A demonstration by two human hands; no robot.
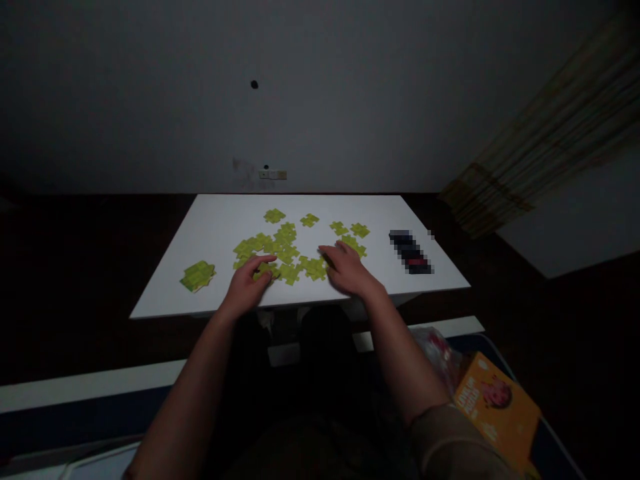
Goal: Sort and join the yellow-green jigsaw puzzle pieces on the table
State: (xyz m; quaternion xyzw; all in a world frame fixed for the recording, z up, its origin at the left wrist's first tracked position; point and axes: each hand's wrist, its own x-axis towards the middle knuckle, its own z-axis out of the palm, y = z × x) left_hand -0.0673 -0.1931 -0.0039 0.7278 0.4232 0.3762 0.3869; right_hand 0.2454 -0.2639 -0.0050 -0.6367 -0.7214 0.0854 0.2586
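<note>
Yellow-green jigsaw puzzle pieces (289,273) lie spread over the white table (170,240), many of them overlapping in a loose heap. My left hand (246,285) rests at the heap's near left side, thumb and fingers apart around some pieces. On the right, my right hand (346,269) is laid over the pieces with its fingers spread, and its palm hides what is under it. A separate stack of puzzle pieces (198,275) sits at the table's left. Several small clusters, one of them a far-left cluster (275,215), lie toward the back.
A dark pixelated object (412,252) lies at the table's right. An orange puzzle box (500,410) and a clear plastic bag (440,353) are beside my right arm. Behind the table stands a wall with a socket (273,175); a curtain (530,133) hangs at right.
</note>
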